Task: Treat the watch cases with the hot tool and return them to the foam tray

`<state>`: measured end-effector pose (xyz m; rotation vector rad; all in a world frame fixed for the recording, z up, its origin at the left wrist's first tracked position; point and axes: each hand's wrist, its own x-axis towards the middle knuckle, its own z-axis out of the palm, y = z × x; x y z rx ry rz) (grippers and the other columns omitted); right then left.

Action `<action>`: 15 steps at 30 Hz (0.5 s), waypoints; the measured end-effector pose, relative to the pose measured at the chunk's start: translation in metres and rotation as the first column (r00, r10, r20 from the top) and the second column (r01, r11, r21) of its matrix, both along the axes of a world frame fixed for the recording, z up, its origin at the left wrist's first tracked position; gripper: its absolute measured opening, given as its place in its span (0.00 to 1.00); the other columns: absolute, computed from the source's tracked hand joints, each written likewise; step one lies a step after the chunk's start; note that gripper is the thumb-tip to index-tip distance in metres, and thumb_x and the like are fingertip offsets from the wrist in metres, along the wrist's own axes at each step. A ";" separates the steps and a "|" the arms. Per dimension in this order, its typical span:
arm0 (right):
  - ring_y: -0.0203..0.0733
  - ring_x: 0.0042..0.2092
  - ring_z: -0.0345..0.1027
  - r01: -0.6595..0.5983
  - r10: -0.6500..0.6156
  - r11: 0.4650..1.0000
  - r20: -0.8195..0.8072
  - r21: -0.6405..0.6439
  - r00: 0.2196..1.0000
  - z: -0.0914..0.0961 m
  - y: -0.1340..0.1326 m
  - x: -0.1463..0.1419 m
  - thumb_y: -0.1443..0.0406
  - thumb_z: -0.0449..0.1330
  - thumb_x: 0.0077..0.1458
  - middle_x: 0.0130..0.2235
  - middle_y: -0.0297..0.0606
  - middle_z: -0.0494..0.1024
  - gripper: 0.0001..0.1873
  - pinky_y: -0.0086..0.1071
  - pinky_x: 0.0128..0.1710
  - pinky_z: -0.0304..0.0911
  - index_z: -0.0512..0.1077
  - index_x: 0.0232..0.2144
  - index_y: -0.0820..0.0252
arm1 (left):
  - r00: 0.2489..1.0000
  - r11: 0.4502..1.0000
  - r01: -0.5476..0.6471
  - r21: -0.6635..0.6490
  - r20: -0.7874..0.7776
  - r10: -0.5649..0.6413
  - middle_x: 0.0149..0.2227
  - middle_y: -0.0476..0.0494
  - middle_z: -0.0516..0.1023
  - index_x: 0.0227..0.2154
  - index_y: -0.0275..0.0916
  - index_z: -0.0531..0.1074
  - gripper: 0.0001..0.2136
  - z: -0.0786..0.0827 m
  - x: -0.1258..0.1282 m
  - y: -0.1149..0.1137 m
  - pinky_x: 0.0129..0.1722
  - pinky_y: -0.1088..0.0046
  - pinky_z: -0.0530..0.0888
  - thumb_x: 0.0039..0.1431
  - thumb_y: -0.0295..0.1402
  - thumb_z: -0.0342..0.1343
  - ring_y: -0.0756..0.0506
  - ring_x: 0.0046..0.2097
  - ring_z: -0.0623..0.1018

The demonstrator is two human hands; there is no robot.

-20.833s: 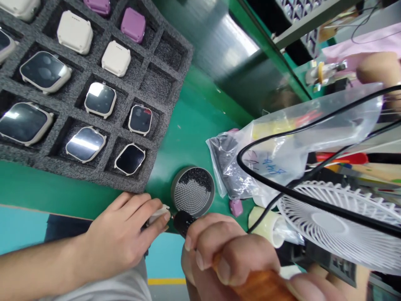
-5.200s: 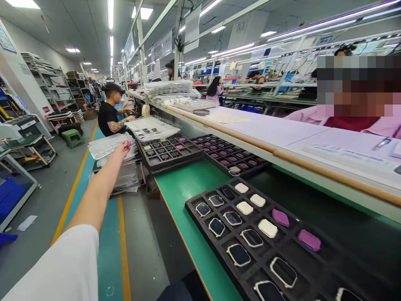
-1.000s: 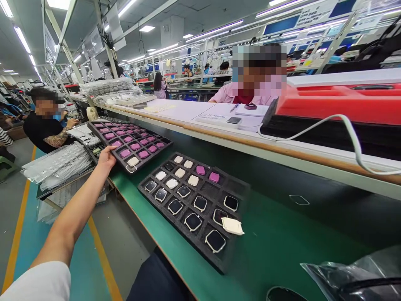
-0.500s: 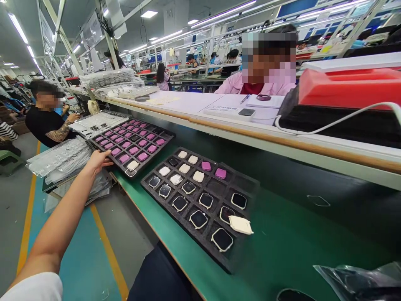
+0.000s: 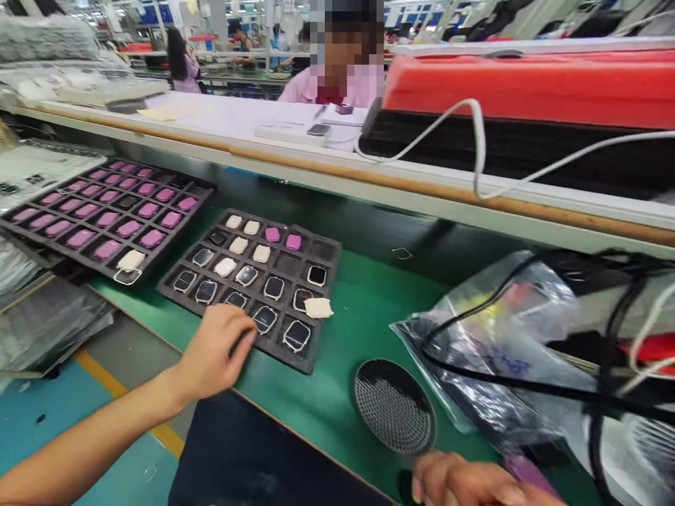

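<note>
My left hand [image 5: 219, 351] is at the front edge of the nearer black foam tray [image 5: 311, 351], its fingers loosely curled and its thumb apart; nothing shows in it. The tray's pockets hold watch cases with dark screens [image 5: 297, 336], cream pieces [image 5: 239, 244] and two purple pieces [image 5: 294, 242]. One cream piece [image 5: 318, 308] lies tilted over a pocket at the right edge. Low in the view, my right hand [image 5: 464, 483] is blurred and cut off, its fingers curled; what they hold is hidden. Just above it is a round dark disc with a dotted face [image 5: 394, 406].
A second tray [image 5: 203, 197] of mostly purple pieces lies to the left. Clear plastic bags [image 5: 485, 351] and black cables [image 5: 506, 379] lie at the right. A shelf [image 5: 221, 140] with a red-topped stack [image 5: 527, 84] runs behind; a person in pink [image 5: 295, 90] sits beyond.
My view has turned right and down. My left hand has left the purple-piece tray's edge and come to the nearer tray's front. My right hand has come into view.
</note>
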<state>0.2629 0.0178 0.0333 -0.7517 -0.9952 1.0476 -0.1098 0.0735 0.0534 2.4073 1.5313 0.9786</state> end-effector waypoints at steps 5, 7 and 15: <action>0.47 0.29 0.67 0.132 -0.132 0.990 0.005 -0.044 0.991 0.025 -0.008 -0.050 0.38 0.71 0.42 0.30 0.33 0.68 0.31 0.42 0.23 0.65 0.73 0.44 0.42 | 0.981 0.987 0.159 -0.012 -0.114 -0.160 0.49 0.38 0.79 0.47 0.40 0.73 0.07 -0.002 0.071 0.028 0.51 0.58 0.72 0.71 0.35 0.55 0.40 0.52 0.76; 0.48 0.33 0.69 0.147 -0.147 0.988 0.001 -0.037 0.989 0.041 -0.007 -0.062 0.37 0.71 0.43 0.33 0.34 0.70 0.34 0.45 0.27 0.68 0.72 0.48 0.41 | 0.972 0.986 0.164 -0.043 -0.162 -0.169 0.54 0.34 0.77 0.48 0.37 0.72 0.10 0.000 0.088 0.051 0.53 0.54 0.71 0.70 0.38 0.57 0.36 0.55 0.75; 0.40 0.29 0.68 0.290 -0.281 0.954 0.105 -0.079 0.954 0.063 -0.042 -0.038 0.36 0.64 0.53 0.32 0.29 0.70 0.30 0.39 0.27 0.68 0.71 0.49 0.44 | 0.953 0.963 0.247 -0.110 -0.149 -0.262 0.49 0.34 0.79 0.49 0.37 0.74 0.11 0.010 0.111 0.047 0.55 0.51 0.70 0.70 0.38 0.57 0.33 0.52 0.76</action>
